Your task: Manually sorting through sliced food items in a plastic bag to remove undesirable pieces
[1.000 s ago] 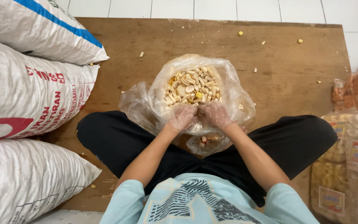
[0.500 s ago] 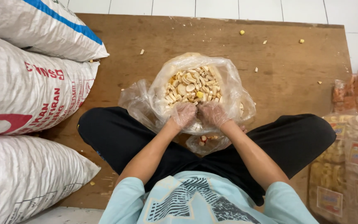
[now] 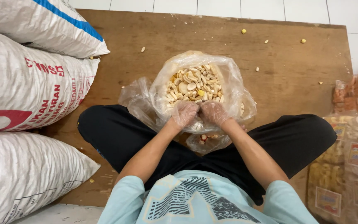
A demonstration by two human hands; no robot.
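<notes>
The clear plastic bag (image 3: 199, 89) of pale crackers (image 3: 193, 85) sits on the wooden floor (image 3: 295, 62) between the person's knees. The left hand (image 3: 184, 113) and right hand (image 3: 214, 113), both gloved, pinch its near rim. The bag is soft and slippery, and the crackers probably break easily, so hold the rim.

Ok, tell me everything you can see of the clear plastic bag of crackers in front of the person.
The clear plastic bag is thin, crinkled and see-through, open at the top and bulging round. It holds pale, cream-coloured cracker pieces, one or two yellower. It stands on the brown wooden floor between the person's crossed legs. The left hand and right hand, both in thin clear gloves, grip its near rim side by side. Loose plastic spreads out at its left and below it.
</notes>
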